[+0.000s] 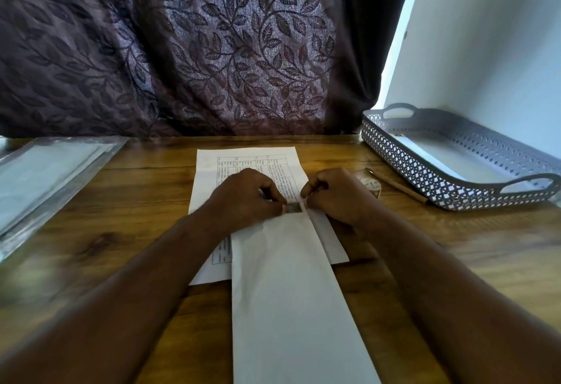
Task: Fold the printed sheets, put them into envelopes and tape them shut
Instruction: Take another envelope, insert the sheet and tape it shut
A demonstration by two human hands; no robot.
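Note:
A long white envelope [288,286] lies lengthwise on the wooden table [127,201], its far end over a printed sheet [243,162] with a table of text. My left hand [246,195] and my right hand [337,192] meet at the envelope's far end, fingers curled. Both pinch the paper at its mouth, around a small dark gap. Whether a folded sheet sits inside is hidden. A narrow white strip, the flap or a fold [329,238], runs along the envelope's right side. A roll of clear tape [371,183] stands just right of my right hand.
A grey perforated tray [473,171] with handles sits at the right, against a white wall. A brown pencil or pen [397,186] lies between tape and tray. A clear plastic sleeve of papers [45,177] lies at the left. A leaf-patterned curtain [212,50] hangs behind the table.

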